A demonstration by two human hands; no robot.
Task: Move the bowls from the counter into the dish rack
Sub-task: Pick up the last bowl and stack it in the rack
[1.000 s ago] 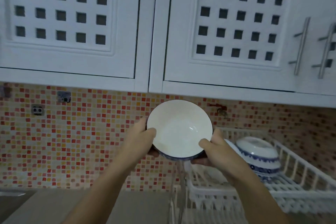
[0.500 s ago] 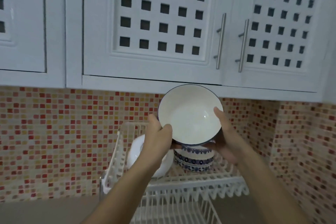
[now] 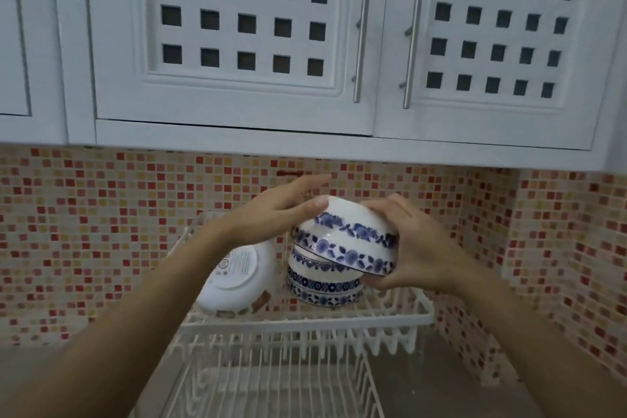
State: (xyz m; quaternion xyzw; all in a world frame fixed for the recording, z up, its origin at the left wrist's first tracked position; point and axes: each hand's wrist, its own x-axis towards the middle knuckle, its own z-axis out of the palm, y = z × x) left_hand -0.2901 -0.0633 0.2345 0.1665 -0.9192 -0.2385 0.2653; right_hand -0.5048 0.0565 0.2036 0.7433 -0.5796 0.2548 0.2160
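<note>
I hold a white bowl with blue flower bands (image 3: 353,237) upside down and tilted, just above a stack of matching upturned bowls (image 3: 322,285) in the white wire dish rack (image 3: 305,319). My left hand (image 3: 281,210) rests on the bowl's top left, thumb on its base. My right hand (image 3: 417,248) grips its right side and rim. The held bowl touches or nearly touches the top of the stack.
A white plate (image 3: 237,278) leans upside down in the rack left of the stack. The rack's lower front section (image 3: 271,383) has bare tines. Mosaic tile wall behind and at the right corner; white cabinets (image 3: 237,44) hang overhead. Grey counter (image 3: 441,383) lies around the rack.
The bowl was facing me with its inside showing; it has been flipped upside down and lowered onto the stacked bowls in the rack. My view shifted slightly right and closer.
</note>
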